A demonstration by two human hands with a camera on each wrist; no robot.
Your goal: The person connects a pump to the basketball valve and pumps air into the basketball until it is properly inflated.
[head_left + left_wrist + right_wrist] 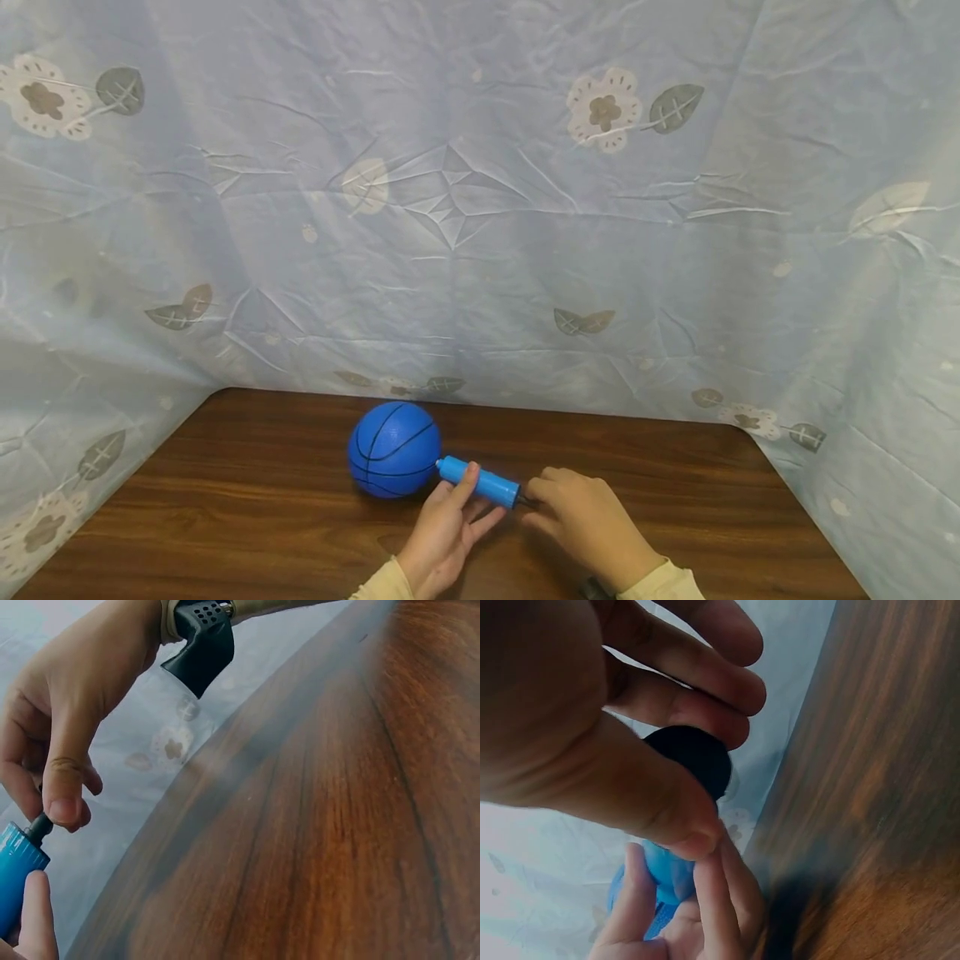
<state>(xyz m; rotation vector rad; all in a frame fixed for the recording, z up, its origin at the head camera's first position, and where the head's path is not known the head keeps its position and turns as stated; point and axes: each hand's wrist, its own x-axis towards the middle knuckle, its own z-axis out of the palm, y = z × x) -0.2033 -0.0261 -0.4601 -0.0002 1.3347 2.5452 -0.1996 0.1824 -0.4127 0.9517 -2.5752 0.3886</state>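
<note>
A blue ball (393, 446) with black basketball lines rests on the wooden table. Beside its right side, a small blue hand pump (491, 485) lies tilted in the air, its thin tip right at the ball's surface. My left hand (447, 527) holds the pump barrel between the thumb and fingers. At the other end, my right hand (588, 518) pinches the pump's black handle (694, 754) with the thumb and fingertips. A short piece of the dark rod (37, 829) shows between barrel and right hand in the left wrist view.
The brown wooden table (225, 492) narrows toward a rounded back edge. A pale blue curtain (480, 275) with flower and leaf prints stands behind it and along both sides. A dark wrist camera (206, 649) sits on my right wrist.
</note>
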